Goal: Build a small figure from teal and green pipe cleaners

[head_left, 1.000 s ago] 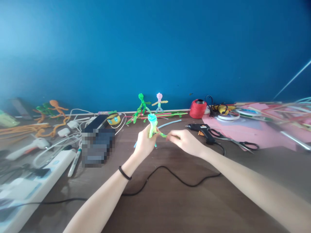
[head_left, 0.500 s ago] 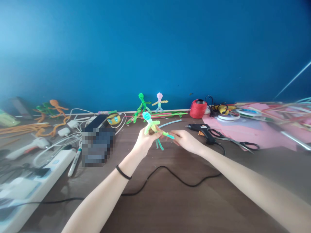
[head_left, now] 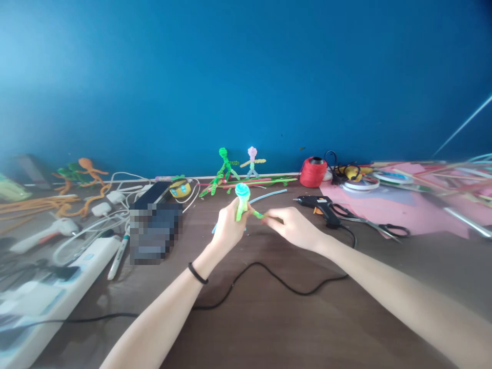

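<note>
My left hand point(head_left: 229, 225) is closed around a small pipe-cleaner figure point(head_left: 242, 197) with a turquoise, coiled head and yellow-green limbs. The fingers cover much of its body. One limb sticks out to the right, and my right hand point(head_left: 294, 225) pinches its tip between thumb and fingers. A blue strand end pokes out to the left of my left hand. Behind the hands, a light-blue pipe cleaner point(head_left: 271, 194) lies on the table. Farther back, a green pipe-cleaner figure point(head_left: 224, 164) and a pink-headed one point(head_left: 252, 163) stand against the wall.
To the right lie a black glue gun point(head_left: 321, 205), scissors point(head_left: 371, 223), a red thread spool point(head_left: 313, 172) and pink sheets point(head_left: 407, 210). On the left are a power strip point(head_left: 73, 287), a marker point(head_left: 118, 256), white cables and orange figures point(head_left: 90, 171). A black cord point(head_left: 265, 266) crosses the table in front.
The figure has turned in my left hand, its head shifting right and slightly down. The blue-tipped limb end no longer shows; my right hand has moved slightly left onto the limb's tip.
</note>
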Motion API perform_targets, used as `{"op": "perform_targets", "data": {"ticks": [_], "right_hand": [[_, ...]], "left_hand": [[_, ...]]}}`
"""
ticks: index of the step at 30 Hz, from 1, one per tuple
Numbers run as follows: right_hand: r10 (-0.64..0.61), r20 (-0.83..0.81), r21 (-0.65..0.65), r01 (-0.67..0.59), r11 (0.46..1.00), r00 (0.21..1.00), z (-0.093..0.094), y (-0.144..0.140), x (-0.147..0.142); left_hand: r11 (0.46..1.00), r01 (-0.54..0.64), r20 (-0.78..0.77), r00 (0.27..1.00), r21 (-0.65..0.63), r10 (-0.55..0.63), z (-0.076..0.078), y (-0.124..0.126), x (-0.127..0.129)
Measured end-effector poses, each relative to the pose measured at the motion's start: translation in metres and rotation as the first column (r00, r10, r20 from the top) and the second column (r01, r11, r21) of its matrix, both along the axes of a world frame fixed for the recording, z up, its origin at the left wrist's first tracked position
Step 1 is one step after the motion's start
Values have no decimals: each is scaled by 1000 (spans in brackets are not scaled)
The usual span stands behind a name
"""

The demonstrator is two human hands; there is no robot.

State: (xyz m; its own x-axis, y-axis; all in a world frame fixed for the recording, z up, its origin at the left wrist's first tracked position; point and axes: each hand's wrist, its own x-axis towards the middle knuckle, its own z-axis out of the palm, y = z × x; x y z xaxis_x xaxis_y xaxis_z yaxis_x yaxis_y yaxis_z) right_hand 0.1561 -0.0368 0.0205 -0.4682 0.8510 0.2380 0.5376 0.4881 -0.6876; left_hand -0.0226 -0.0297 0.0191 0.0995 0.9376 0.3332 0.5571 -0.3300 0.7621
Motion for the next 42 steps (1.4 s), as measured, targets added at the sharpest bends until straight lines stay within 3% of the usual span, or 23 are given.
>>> {"op": "perform_targets", "data": {"ticks": [2, 5, 10, 14, 19, 21, 23, 27, 29, 32, 36, 42], "right_hand": [[-49, -42, 8, 49, 999, 998, 2, 3, 3], [-104, -77, -3, 104, 995, 992, 1, 9, 7], [-113, -89, -27, 111, 993, 990, -4, 14, 10], [-87, -51, -65, 83, 994, 995, -6, 15, 10], [-12, -43, -216, 2, 976, 999, -9, 12, 6], [40, -44, -267, -50, 962, 998, -9, 8, 3], [98, -34, -293, -104, 950, 995, -9, 4, 0], [170, 21, -255, -159, 954, 985, -6, -4, -4], [164, 37, -215, -153, 965, 986, -4, -6, -4], [115, 18, -154, -111, 982, 993, -1, -4, -1], [19, -5, -117, -19, 993, 1000, 4, 2, 5], [-38, -73, -69, 33, 997, 997, 7, 8, 13]], "left_hand": [[1000, 8, 17, 1000, -7, -8, 0, 2, 0], [998, 25, 168, 986, -51, -16, -1, 6, 1], [972, 178, 521, 850, -152, -74, 1, 6, 5], [960, 205, 606, 794, -190, -50, 5, 4, 6], [957, 225, 680, 732, -185, -40, 2, 4, 8], [963, 213, 686, 726, -166, -43, 1, 4, 9], [977, 164, 640, 767, -139, -38, -1, 4, 9], [999, 32, 337, 941, -43, -15, -3, 2, 6], [1000, 17, 193, 981, -13, -14, -2, 1, 3], [1000, 28, 95, 995, -7, -28, 0, 0, 0], [999, 33, 144, 989, -6, -32, -2, 5, -3], [984, 126, 433, 899, -124, -61, -3, 11, -2]]}}
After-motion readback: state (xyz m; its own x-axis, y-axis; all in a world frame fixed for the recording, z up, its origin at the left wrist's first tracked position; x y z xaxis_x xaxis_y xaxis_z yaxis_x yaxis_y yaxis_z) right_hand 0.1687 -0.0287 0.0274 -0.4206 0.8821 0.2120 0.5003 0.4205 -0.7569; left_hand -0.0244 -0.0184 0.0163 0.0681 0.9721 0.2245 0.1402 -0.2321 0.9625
